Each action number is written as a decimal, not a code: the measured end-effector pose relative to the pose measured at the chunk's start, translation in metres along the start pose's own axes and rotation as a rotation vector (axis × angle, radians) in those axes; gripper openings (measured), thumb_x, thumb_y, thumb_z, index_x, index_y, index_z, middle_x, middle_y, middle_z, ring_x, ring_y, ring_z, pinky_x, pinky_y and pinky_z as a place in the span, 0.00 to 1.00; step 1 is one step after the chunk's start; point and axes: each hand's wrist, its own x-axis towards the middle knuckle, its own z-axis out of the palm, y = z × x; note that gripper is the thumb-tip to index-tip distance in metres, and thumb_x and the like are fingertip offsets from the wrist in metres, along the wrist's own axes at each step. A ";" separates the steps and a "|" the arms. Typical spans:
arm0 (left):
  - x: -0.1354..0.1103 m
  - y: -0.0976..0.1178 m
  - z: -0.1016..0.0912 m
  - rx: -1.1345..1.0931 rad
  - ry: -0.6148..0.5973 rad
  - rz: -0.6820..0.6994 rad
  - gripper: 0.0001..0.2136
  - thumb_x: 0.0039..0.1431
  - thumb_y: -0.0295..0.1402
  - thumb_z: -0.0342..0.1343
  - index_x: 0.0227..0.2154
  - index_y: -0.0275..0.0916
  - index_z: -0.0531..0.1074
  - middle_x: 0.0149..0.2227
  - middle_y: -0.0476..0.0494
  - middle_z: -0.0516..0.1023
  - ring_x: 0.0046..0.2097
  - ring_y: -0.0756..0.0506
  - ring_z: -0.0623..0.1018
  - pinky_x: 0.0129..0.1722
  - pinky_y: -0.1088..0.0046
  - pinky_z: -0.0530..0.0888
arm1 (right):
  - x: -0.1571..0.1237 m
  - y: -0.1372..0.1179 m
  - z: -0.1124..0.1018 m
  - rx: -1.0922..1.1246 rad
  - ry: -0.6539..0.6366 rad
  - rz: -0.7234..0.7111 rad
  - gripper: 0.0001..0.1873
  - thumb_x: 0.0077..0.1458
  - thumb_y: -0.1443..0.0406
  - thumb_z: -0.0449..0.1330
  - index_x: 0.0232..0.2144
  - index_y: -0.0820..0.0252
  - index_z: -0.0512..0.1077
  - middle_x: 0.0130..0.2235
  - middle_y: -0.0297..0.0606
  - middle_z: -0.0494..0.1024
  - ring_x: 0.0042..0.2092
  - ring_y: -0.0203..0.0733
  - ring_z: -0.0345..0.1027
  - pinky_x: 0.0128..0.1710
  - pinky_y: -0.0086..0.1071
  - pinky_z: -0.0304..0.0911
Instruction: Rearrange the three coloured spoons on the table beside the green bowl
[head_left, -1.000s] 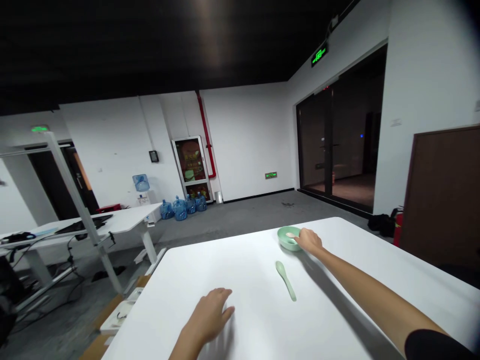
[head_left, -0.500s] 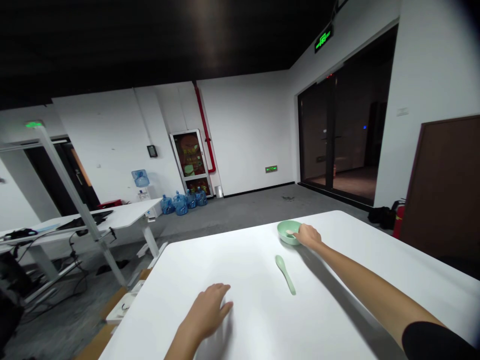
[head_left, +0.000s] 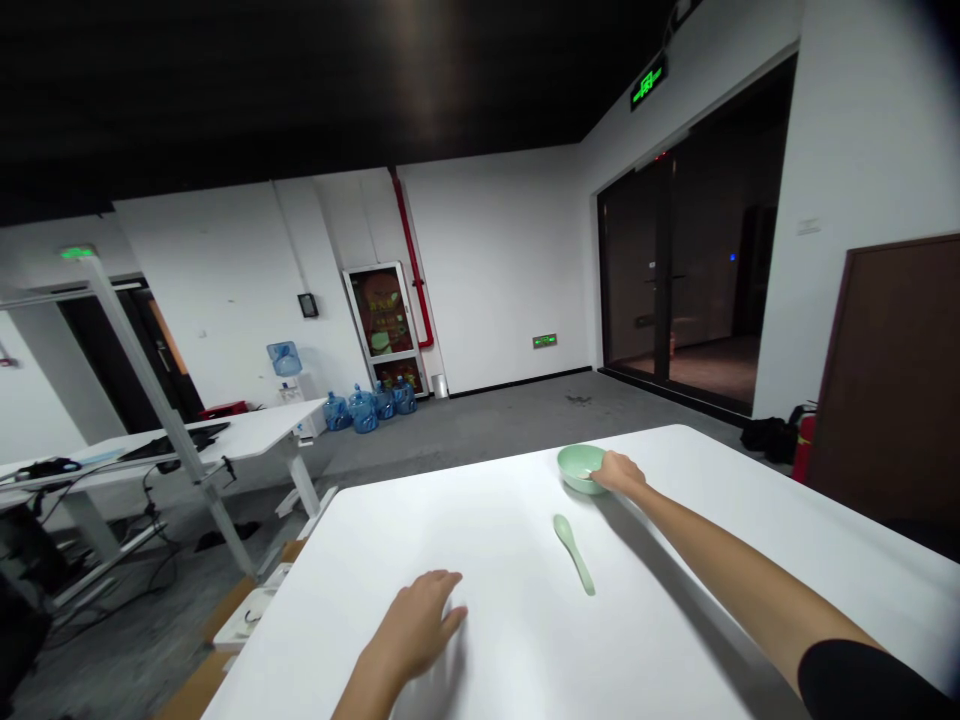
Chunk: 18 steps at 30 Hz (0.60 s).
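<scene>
- Bowl (head_left: 574, 461) upright, mouth up, easily reached by right hand (head_left: 619, 472) at its rim, grip too hidden to judge
- Green spoon (head_left: 574, 556) nearer than bowl, flat, so steady unheld
- Left hand (head_left: 421, 614) left of bowl, spread, empty

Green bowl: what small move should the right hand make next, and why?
Perhaps a short, gentle stroke inside the green bowl: the right hand is at its right rim, and a pale tip, seemingly a utensil's, shows inside beside that hand. The grip itself is hidden. The left hand is apart from the bowl.
</scene>
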 end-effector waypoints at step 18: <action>-0.003 -0.004 0.003 0.010 0.037 0.050 0.26 0.60 0.48 0.44 0.59 0.44 0.64 0.62 0.44 0.66 0.61 0.41 0.67 0.58 0.64 0.64 | -0.102 0.018 -0.081 0.019 0.168 -0.203 0.28 0.59 0.49 0.48 0.50 0.60 0.73 0.48 0.48 0.78 0.50 0.52 0.70 0.46 0.35 0.60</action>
